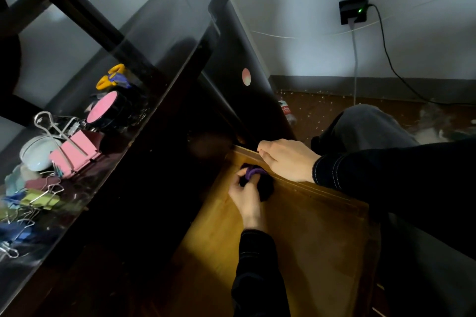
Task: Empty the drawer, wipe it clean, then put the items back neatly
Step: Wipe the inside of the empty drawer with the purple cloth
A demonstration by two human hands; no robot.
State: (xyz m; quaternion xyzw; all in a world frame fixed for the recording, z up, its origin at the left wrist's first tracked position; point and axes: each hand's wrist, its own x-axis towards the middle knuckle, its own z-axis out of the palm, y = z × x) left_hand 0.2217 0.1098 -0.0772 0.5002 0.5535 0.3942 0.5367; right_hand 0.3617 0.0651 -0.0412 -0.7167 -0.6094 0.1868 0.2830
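Fingers of the left hand (246, 198) curl round a bunched dark purple cloth (264, 188), thumb and forefinger pinching its lighter purple fold and pressing it down into the far corner of an open drawer of bare yellow-brown wood (309, 239). The black sleeve of that arm runs up the drawer's floor from the near edge.

Just beyond the cloth, the right hand (288, 159) lies across the top of the drawer's side wall, palm down, its fingers bent over the rim with the tips hooked on the inner side. The thumb is hidden, so how firmly it holds cannot be told. No other item shows on the drawer floor around the left hand.

Well to the left of the left hand, a dark glossy desk top (123, 100) carries small things: a large pink binder clip with wire handles (74, 154), a white round dish (37, 153) just behind it, a black tape roll with a pink face (108, 110), yellow-handled scissors (110, 76), and a blurred heap of green, blue and dull red binder clips (38, 198).

Above the right hand, a round pink sticker (246, 76) sits on the desk's black side panel. Beyond the right hand is a knee in grey trousers (368, 126) over a brown speckled floor (322, 110). On the pale wall further off, a black wall socket with a green light (354, 10) feeds a black cable (391, 59) that trails down.
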